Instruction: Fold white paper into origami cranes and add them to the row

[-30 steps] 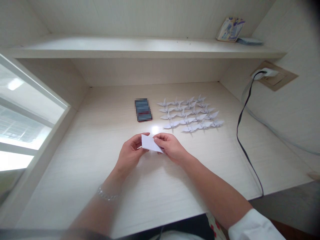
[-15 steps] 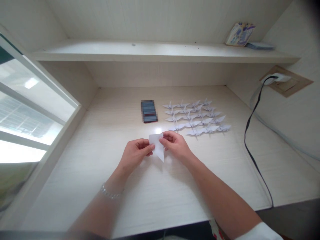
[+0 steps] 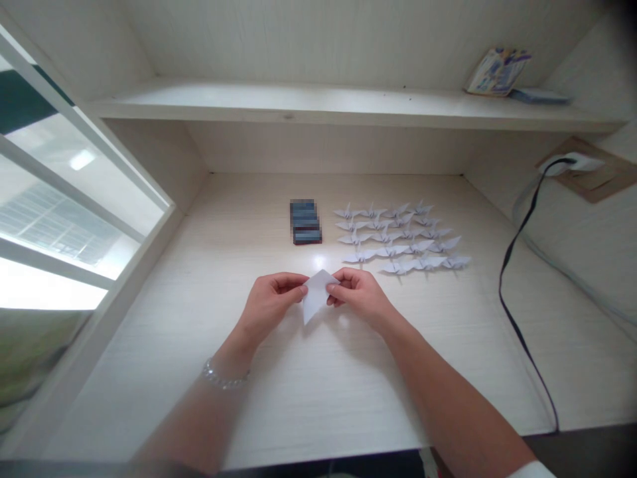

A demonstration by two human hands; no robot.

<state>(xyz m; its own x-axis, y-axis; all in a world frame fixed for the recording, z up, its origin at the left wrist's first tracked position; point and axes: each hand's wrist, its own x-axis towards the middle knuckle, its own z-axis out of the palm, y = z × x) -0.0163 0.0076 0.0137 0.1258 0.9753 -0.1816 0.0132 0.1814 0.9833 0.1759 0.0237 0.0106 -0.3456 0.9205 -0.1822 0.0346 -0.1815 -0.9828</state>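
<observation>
Pinches folded white paper (image 3: 316, 299) by its left edge with the left hand (image 3: 273, 299), by its right edge with the right hand (image 3: 362, 295). Lies between both, nearer to neither, near-left of the paper cranes (image 3: 391, 251). Slants lengthwise far-right to near-left, tapering nearward.

Left hand (image 3: 275, 299): silvery, chain-like bracelet (image 3: 225, 383) just behind it, around the wrist (image 3: 239, 355). Right hand (image 3: 362, 293): white sleeve (image 3: 531, 471) well behind it.

Desk (image 3: 164, 318) passable left of left grip (image 3: 269, 302); paper cranes (image 3: 391, 251) obstruct beyond right grip (image 3: 365, 295).
</observation>
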